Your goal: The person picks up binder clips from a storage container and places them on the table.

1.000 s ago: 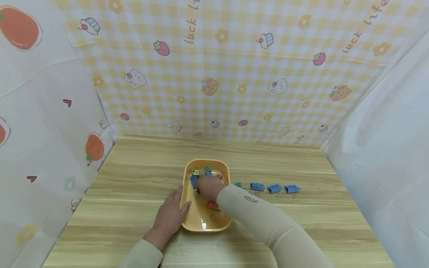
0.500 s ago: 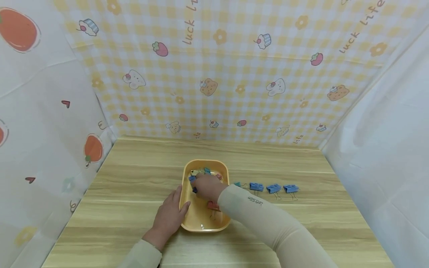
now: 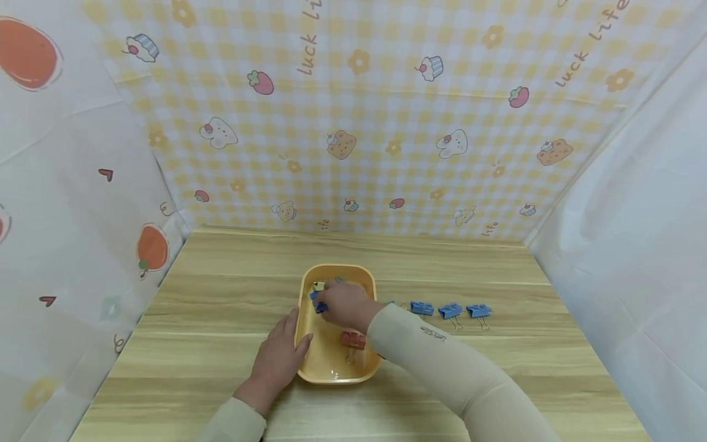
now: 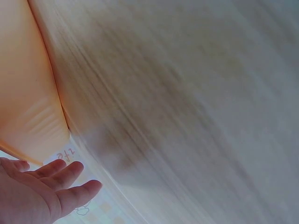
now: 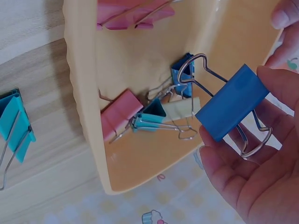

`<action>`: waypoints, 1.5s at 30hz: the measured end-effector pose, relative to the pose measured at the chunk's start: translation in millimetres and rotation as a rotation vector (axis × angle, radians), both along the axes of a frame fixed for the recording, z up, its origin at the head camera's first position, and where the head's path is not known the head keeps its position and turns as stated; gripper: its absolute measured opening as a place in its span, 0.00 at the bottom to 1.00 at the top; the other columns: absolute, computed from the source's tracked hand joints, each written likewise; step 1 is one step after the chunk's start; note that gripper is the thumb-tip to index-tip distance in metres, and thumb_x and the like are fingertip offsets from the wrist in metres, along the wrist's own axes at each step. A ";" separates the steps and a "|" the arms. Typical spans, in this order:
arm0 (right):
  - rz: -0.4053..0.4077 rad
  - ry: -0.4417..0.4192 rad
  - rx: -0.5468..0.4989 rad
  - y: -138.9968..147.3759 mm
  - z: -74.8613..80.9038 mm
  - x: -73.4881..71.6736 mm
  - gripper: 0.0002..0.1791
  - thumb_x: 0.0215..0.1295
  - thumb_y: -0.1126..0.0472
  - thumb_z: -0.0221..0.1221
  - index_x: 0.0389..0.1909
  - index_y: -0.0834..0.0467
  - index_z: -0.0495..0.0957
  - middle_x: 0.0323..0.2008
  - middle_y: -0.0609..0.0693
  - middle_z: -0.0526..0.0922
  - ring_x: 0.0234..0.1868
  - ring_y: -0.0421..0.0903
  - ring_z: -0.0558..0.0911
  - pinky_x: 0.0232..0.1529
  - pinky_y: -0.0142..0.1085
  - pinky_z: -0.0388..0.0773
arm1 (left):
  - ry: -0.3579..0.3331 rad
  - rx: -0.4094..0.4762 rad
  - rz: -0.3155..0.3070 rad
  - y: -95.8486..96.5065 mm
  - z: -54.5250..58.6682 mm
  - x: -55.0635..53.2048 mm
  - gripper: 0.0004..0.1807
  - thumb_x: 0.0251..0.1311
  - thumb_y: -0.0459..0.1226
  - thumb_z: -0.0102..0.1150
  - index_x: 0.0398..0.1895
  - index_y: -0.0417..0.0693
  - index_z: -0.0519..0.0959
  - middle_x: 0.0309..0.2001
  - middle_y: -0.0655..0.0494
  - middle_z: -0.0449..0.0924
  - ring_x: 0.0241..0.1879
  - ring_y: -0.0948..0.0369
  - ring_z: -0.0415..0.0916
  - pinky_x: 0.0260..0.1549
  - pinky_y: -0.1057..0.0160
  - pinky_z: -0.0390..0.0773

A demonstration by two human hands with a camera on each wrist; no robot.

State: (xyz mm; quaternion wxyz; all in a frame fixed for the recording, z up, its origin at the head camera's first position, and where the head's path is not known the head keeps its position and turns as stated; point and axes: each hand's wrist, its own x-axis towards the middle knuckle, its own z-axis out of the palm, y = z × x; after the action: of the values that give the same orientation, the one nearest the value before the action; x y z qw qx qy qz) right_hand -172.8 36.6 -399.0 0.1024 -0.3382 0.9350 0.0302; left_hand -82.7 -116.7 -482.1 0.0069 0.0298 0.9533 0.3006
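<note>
My right hand (image 3: 349, 305) is over the yellow-orange tray (image 3: 338, 374). In the right wrist view its thumb and fingers pinch a blue binder clip (image 5: 233, 102) by its ends. Below that clip in the tray lie a second blue clip (image 5: 183, 77), a teal clip (image 5: 152, 114), a pink clip (image 5: 122, 113) and a cream clip (image 5: 180, 110), their wire handles overlapping. A red clip (image 3: 353, 340) lies apart, nearer the front. My left hand (image 3: 276, 357) rests against the tray's left side, its fingers (image 4: 70, 175) fairly straight and the thumb at the rim.
Right of the tray, three blue binder clips (image 3: 451, 311) lie in a row on the wooden table (image 3: 232, 264). A teal clip (image 5: 18, 126) lies beside the tray, mostly covered by my right sleeve in the head view. A patterned cloth (image 3: 353, 123) stands behind.
My right hand has shifted slightly within the tray, and its forearm has moved a little right. More of the red clip now shows. The left hand stays at the tray's side.
</note>
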 end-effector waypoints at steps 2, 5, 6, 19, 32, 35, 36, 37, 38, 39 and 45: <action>0.007 0.012 -0.022 2.2 2.8 0.7 0.17 0.64 0.50 0.62 0.54 0.47 0.81 0.46 0.46 0.78 0.40 0.39 0.77 0.33 0.31 0.78 | 0.003 0.000 0.003 0.1 -0.2 -0.2 0.37 0.70 0.48 0.49 0.74 0.39 0.52 0.65 0.30 0.63 0.62 0.35 0.65 0.54 0.36 0.68; 0.011 0.009 -0.058 5.5 7.4 1.7 0.18 0.64 0.52 0.62 0.54 0.50 0.81 0.50 0.48 0.79 0.45 0.42 0.79 0.40 0.32 0.80 | 0.003 0.000 0.009 0.5 -0.4 -0.7 0.37 0.70 0.47 0.50 0.74 0.39 0.53 0.65 0.30 0.64 0.62 0.36 0.65 0.55 0.36 0.68; 0.009 0.009 -0.073 6.8 8.3 1.7 0.18 0.64 0.52 0.63 0.54 0.50 0.81 0.51 0.49 0.79 0.46 0.42 0.80 0.42 0.33 0.80 | 0.002 0.000 0.010 0.6 -0.7 -1.0 0.37 0.70 0.47 0.50 0.74 0.39 0.53 0.65 0.30 0.64 0.62 0.36 0.65 0.55 0.36 0.68; -0.017 0.076 -0.194 27.2 25.3 3.6 0.17 0.63 0.54 0.63 0.52 0.52 0.81 0.49 0.50 0.79 0.42 0.43 0.80 0.39 0.36 0.80 | 0.018 0.002 0.012 0.6 -3.0 -2.6 0.37 0.69 0.47 0.51 0.74 0.39 0.53 0.64 0.30 0.64 0.60 0.36 0.67 0.54 0.37 0.69; -0.107 0.057 -0.276 56.9 35.9 2.7 0.19 0.63 0.55 0.64 0.54 0.56 0.80 0.55 0.55 0.77 0.48 0.52 0.80 0.39 0.42 0.81 | -0.004 0.004 0.023 1.8 -4.9 -4.5 0.37 0.69 0.47 0.51 0.74 0.39 0.52 0.65 0.29 0.63 0.62 0.35 0.65 0.56 0.36 0.67; -0.109 0.075 -0.282 65.0 36.4 2.2 0.20 0.63 0.54 0.64 0.54 0.56 0.80 0.54 0.55 0.77 0.45 0.51 0.80 0.37 0.41 0.81 | -0.003 -0.001 0.025 2.2 -4.6 -4.7 0.37 0.69 0.47 0.51 0.74 0.39 0.53 0.65 0.29 0.63 0.61 0.35 0.65 0.55 0.37 0.68; -0.115 0.081 -0.284 67.8 36.3 1.7 0.20 0.63 0.53 0.64 0.53 0.56 0.81 0.53 0.55 0.77 0.44 0.51 0.80 0.37 0.40 0.81 | -0.004 -0.001 0.026 2.4 -4.4 -4.7 0.37 0.69 0.47 0.51 0.74 0.39 0.53 0.65 0.29 0.63 0.61 0.35 0.65 0.56 0.37 0.68; -0.124 0.086 -0.280 70.9 36.2 1.3 0.19 0.63 0.53 0.64 0.53 0.56 0.81 0.53 0.55 0.77 0.44 0.50 0.80 0.37 0.39 0.81 | -0.008 0.000 0.028 2.5 -4.5 -4.9 0.37 0.69 0.47 0.51 0.74 0.39 0.53 0.65 0.29 0.63 0.62 0.35 0.65 0.56 0.37 0.68; -0.133 0.092 -0.276 74.1 35.7 0.7 0.19 0.63 0.53 0.64 0.53 0.56 0.81 0.53 0.54 0.77 0.44 0.49 0.80 0.37 0.39 0.82 | -0.013 0.000 0.030 2.7 -4.5 -5.1 0.38 0.69 0.47 0.51 0.74 0.39 0.52 0.65 0.29 0.63 0.62 0.35 0.65 0.56 0.37 0.68; -0.146 0.092 -0.269 77.3 35.3 0.1 0.19 0.64 0.53 0.64 0.53 0.55 0.80 0.53 0.54 0.77 0.44 0.49 0.80 0.37 0.39 0.82 | -0.014 0.002 0.031 2.8 -4.6 -5.3 0.38 0.69 0.48 0.51 0.74 0.39 0.52 0.65 0.29 0.63 0.62 0.35 0.65 0.56 0.38 0.68; -0.211 0.084 -0.276 99.0 30.9 -4.4 0.18 0.65 0.54 0.62 0.54 0.56 0.80 0.54 0.55 0.76 0.46 0.50 0.81 0.39 0.41 0.82 | -0.040 0.010 0.037 3.7 -5.3 -5.7 0.38 0.69 0.48 0.50 0.75 0.40 0.50 0.66 0.29 0.61 0.63 0.35 0.63 0.57 0.37 0.67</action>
State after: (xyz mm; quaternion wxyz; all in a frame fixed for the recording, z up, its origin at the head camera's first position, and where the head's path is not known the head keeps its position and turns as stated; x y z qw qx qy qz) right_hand -177.1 135.6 -368.1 0.0187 -0.2476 0.9640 -0.0952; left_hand -88.4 -113.1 -487.4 0.0201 0.0061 0.9517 0.3062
